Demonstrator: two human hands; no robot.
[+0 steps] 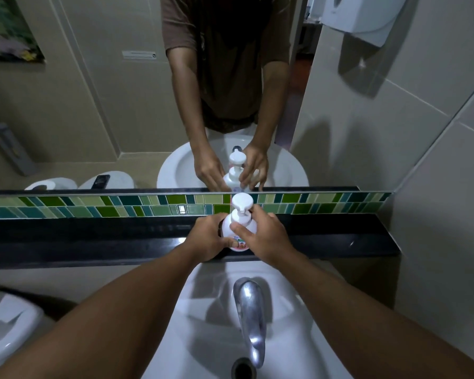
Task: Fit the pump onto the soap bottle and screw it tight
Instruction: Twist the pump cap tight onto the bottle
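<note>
A white soap bottle with a coloured label stands upright on the black ledge behind the sink. A white pump sits on its neck, nozzle head on top. My left hand wraps the bottle's left side. My right hand holds the pump's collar from the right, thumb across the front, fingers curled behind. The mirror above repeats both hands and the bottle.
A white sink with a chrome tap lies below the ledge. A green tile strip runs under the mirror. A white dispenser hangs on the right wall. Another white basin is at lower left.
</note>
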